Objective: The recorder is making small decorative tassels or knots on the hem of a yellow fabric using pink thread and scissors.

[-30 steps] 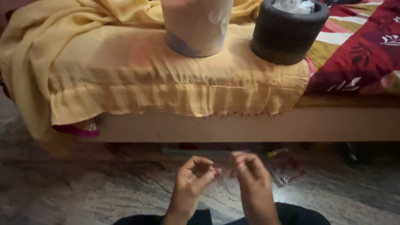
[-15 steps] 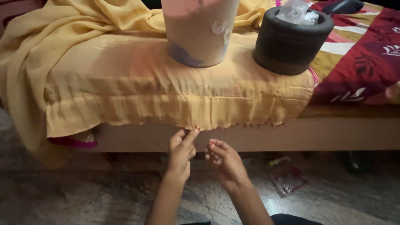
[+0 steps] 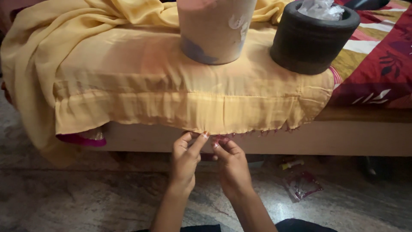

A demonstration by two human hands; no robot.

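Note:
A yellow cloth (image 3: 171, 86) is spread over the edge of a bed and hangs down its front. Small dark red tassels (image 3: 257, 132) line part of its lower hem. My left hand (image 3: 186, 161) reaches up to the hem, thumb and forefinger pinching at the edge. Beside it, my right hand (image 3: 232, 165) touches the same stretch of hem, its fingertips on a small reddish bit there. Whether a thread or needle is held is too small to tell.
A pale cylindrical pot (image 3: 214, 28) and a black round vessel (image 3: 311, 38) holding crumpled plastic stand on the cloth. A red patterned bedsheet (image 3: 377, 64) lies at right. A plastic packet (image 3: 302, 185) and a small tube (image 3: 292, 164) lie on the stone floor.
Both hands have risen from low over the floor up to the cloth's hem, and now pinch its edge close together.

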